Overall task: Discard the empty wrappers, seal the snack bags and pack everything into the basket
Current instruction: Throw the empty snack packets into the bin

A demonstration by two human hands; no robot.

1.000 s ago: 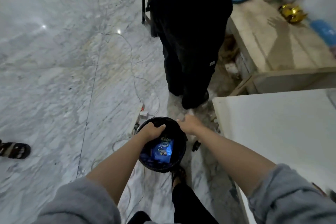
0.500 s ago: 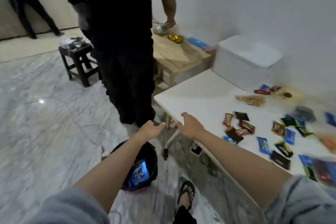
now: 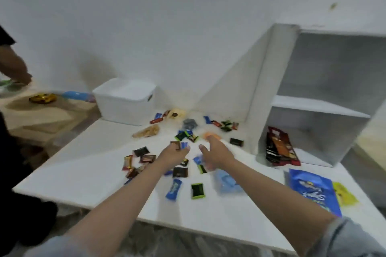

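Hands, left [image 3: 174, 153] & right [image 3: 217, 152], loose-fingered, holding nothing, over glossy flat wrappers [image 3: 197, 190] on smooth white table [image 3: 73, 175].

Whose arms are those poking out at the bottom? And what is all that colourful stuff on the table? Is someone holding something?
The arms belong to a person wearing a camera on their head, so you see what they see, looking down at their own hands. There is no machine here.

The left hand and the right hand both reach out over a white table. The picture is blurry, so I cannot be sure, but neither hand seems to hold anything.

Scattered on the table are lots of small snack wrappers. On the right lie a blue snack bag and a dark red snack bag, by a white shelf. At the back stands a white box.

Someone else's hand shows at the far left.
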